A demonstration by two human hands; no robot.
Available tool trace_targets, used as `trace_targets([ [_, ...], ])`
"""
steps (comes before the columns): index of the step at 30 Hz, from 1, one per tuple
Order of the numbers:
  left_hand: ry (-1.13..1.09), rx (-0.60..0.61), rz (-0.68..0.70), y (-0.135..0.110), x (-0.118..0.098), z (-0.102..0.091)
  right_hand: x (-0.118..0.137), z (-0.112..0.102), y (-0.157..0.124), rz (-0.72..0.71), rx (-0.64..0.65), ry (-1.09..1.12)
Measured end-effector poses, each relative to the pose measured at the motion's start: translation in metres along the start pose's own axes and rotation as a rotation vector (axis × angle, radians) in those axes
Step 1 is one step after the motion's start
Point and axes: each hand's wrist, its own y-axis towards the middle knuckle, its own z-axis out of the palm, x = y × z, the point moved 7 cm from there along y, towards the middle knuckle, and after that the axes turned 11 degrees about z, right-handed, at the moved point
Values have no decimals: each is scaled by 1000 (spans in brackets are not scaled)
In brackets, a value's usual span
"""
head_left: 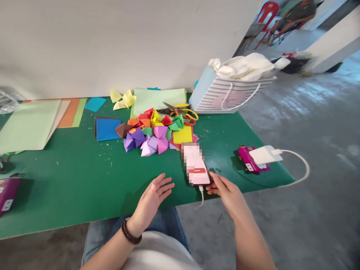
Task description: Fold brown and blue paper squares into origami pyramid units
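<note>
My right hand [223,189] pinches the lower right corner of a smartphone [199,177], with fingertips at its edge. The phone's screen is lit and partly blurred out; a white cable [201,197] is plugged into its bottom end. To the left of the phone, my left hand [153,192] hovers over the table with fingers spread and nothing in it. Just beyond the phone lie a stack of yellow paper squares [182,135] and a pile of folded paper pieces [152,131] in several colours.
Scissors [189,112] lie behind the pile on the green table [70,183]. A striped paper bag [239,93] stands at the back right. A white power bank [264,154] rests on a purple pack [253,161]. Blue squares [108,129] and pale sheets [30,123] lie left.
</note>
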Motion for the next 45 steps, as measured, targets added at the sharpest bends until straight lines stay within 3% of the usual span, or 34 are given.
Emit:
trace_targets([
  [8,66,37,34,-5,-11,-6,10,4,0,-12,-50,-126],
  [14,173,47,102,-19,-37,-16,17,-6,9,-45,-90,-388],
  [18,324,41,173,-23,-70,-23,53,-8,-6,-259,-198,-492],
  [21,506,45,211,-16,-101,-26,86,33,-36,-495,-207,-466],
  [23,651,8,247,-6,-124,-32,99,84,-58,-651,-99,-429],
  [26,1057,-44,361,16,-163,-47,97,173,-86,-893,205,-467],
  [28,1498,-159,456,31,-195,-62,89,207,-89,-986,218,-511],
  [29,1576,-225,474,40,-209,-73,85,216,-87,-1010,220,-516],
  [33,1711,-463,453,77,-255,-118,75,220,-72,-981,239,-506],
  [36,1757,-573,391,102,-270,-142,76,217,-69,-938,275,-487],
  [40,1763,-652,342,120,-272,-153,79,217,-68,-889,278,-447],
  [45,1757,-706,411,114,-281,-146,79,218,-65,-869,290,-429],
])
